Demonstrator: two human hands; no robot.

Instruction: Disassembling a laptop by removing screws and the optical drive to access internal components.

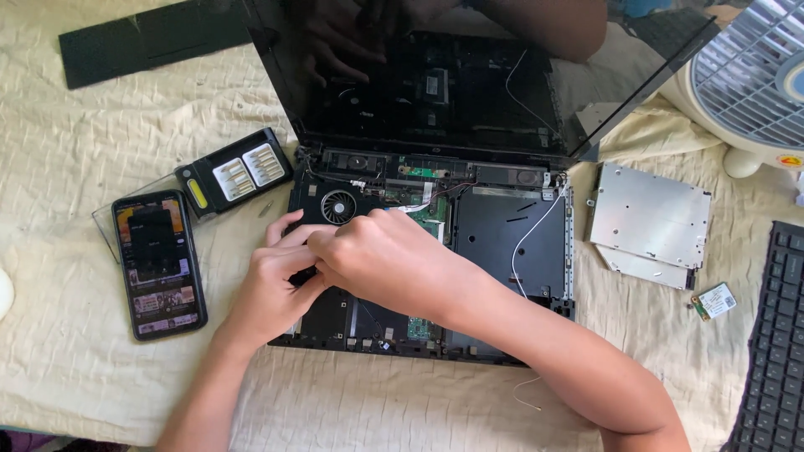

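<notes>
Your left hand [272,280] and right hand [381,255] meet, fingers curled narrow, over the left side of one opened laptop [502,243] lying on the cloth-covered bench [67,151]; you cannot tell what they pinch. One fan [338,206] sits just above them. One phone [159,264] and one screwdriver-bit case [237,174] lie left; one silver drive [649,222] right.
</notes>
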